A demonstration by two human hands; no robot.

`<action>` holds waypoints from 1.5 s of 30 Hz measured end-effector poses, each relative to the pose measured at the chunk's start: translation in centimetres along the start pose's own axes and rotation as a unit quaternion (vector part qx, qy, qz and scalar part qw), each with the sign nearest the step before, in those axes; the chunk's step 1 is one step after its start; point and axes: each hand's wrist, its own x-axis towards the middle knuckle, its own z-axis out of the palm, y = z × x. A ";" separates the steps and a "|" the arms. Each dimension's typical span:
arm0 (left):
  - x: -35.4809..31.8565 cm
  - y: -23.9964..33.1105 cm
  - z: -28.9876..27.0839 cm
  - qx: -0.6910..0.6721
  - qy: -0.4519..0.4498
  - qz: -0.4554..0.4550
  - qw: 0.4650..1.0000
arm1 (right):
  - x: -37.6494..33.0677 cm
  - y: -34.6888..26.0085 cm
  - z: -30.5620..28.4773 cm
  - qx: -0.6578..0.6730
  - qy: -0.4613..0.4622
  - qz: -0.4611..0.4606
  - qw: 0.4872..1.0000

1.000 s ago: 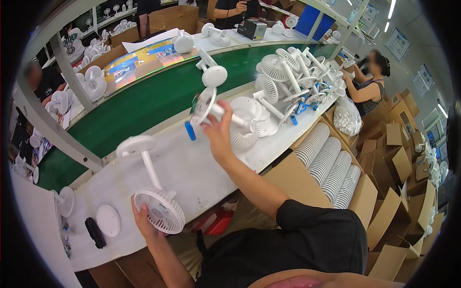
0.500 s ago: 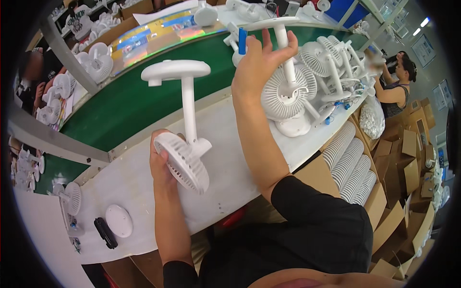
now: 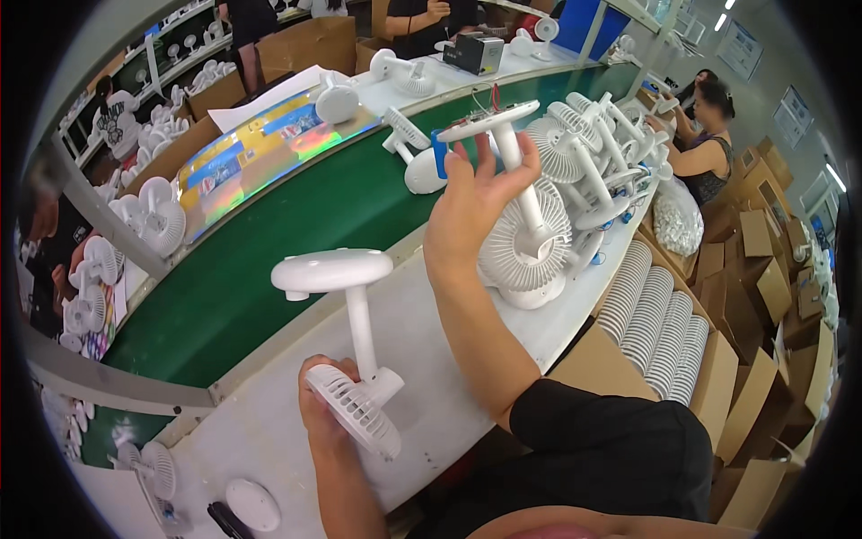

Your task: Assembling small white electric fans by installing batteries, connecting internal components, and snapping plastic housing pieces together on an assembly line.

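Observation:
My left hand [image 3: 325,409] grips the round grille head of a white desk fan [image 3: 361,334], held upside down above the bench with its stem rising and its disc base on top. My right hand [image 3: 474,211] is closed around the upper stem of a second upturned fan [image 3: 527,199], just under its base. Thin wires and open parts show on top of that base, and a blue block [image 3: 439,154] hangs at its left edge. Its grille head is low among other fans; whether it touches them I cannot tell.
Several white fans [image 3: 597,144] crowd the white bench [image 3: 269,431] to the right. A green belt [image 3: 242,247] runs behind it. Near left lie a white disc [image 3: 253,505] and a black object [image 3: 229,519]. A carton of stacked white grilles [image 3: 651,314] stands right; a co-worker [image 3: 705,148] sits beyond.
The view has tilted up, so the bench and both fans appear lower in the picture. More of the right fan's wired base top shows. Both hands keep their holds.

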 end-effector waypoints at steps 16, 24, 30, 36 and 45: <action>0.6 -1.2 0.0 -0.051 0.062 0.006 0.997 | 0.0 1.6 -0.6 -0.008 -0.019 0.074 0.997; 0.6 -1.0 -0.4 -0.048 0.051 -0.022 0.997 | 0.0 0.9 -0.2 -0.019 -0.006 0.079 0.997; 0.6 -0.8 -0.4 -0.054 0.027 -0.035 0.998 | -0.2 0.1 0.3 -0.007 -0.004 0.104 0.995; 0.3 -0.2 0.6 -0.053 0.046 -0.031 0.997 | -0.1 -0.3 0.6 -0.008 -0.013 0.097 0.995; 1.4 4.2 2.4 0.243 0.236 -0.022 0.941 | 1.5 -1.2 0.7 0.106 -0.141 0.110 0.978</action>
